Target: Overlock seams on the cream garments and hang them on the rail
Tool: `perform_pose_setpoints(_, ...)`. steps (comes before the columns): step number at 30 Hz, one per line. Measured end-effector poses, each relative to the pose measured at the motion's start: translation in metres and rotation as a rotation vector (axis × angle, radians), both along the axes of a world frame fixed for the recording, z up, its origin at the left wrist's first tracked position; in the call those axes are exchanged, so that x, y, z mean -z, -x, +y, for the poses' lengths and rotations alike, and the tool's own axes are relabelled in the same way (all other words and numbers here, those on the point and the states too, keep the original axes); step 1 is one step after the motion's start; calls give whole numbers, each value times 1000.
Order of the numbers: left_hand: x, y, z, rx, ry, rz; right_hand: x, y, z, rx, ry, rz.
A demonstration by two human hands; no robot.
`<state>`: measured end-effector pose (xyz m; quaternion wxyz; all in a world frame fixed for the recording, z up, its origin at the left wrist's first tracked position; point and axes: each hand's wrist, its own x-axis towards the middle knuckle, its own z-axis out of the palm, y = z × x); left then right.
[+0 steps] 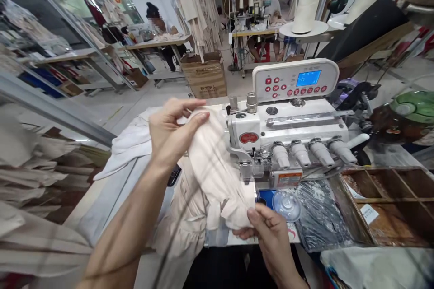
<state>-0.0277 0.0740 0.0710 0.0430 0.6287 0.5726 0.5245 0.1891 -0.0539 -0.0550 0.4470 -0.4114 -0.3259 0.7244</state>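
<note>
A pale pink gathered fabric piece [212, 153] stretches between my two hands, just left of the white sewing machine [247, 133]. My left hand [172, 131] pinches its upper edge between thumb and fingers. Lower down, my right hand [267, 230] grips the near right corner, with the thumb on top. The cloth's right edge lies at the machine's presser foot area, where contact with the needle is hard to make out. More gathered pink cloth [185, 216] hangs below and to the left.
White fabric [130, 137] lies behind my left forearm. A clear round dish [286, 205] and a compartmented wooden tray [383, 201] are right of my right hand. Thread cones [309, 0] stand behind the machine. Beyond a cardboard box [205, 76], two people sit at other tables.
</note>
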Motion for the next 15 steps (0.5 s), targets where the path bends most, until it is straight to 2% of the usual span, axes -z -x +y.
perform_pose_setpoints(2, 10, -8, -14, -20, -149, 176, 0, 0, 4, 50, -8, -21)
perform_pose_setpoints(3, 19, -14, -27, 58, -196, 259, -1, 0, 4, 65, -8, -32)
perform_pose_setpoints(4, 29, -22, -42, 185, -228, 327, -2, -1, 4, 69, -10, -44)
perform_pose_setpoints(6, 50, -34, -74, 503, -188, 399, -5, -2, 4, 62, -30, -71)
perform_pose_setpoints(8, 66, -42, -95, 633, -135, 422, -7, -1, 5, 67, -63, -86)
perform_pose_setpoints(10, 74, -43, -98, 617, -120, 436, -6, 1, 8, 117, -93, -102)
perform_pose_setpoints(12, 75, -40, -89, 606, -116, 439, -6, 4, 11, 170, -98, -130)
perform_pose_setpoints(15, 73, -31, -74, 656, -125, 411, -8, 5, 13, 191, -95, -172)
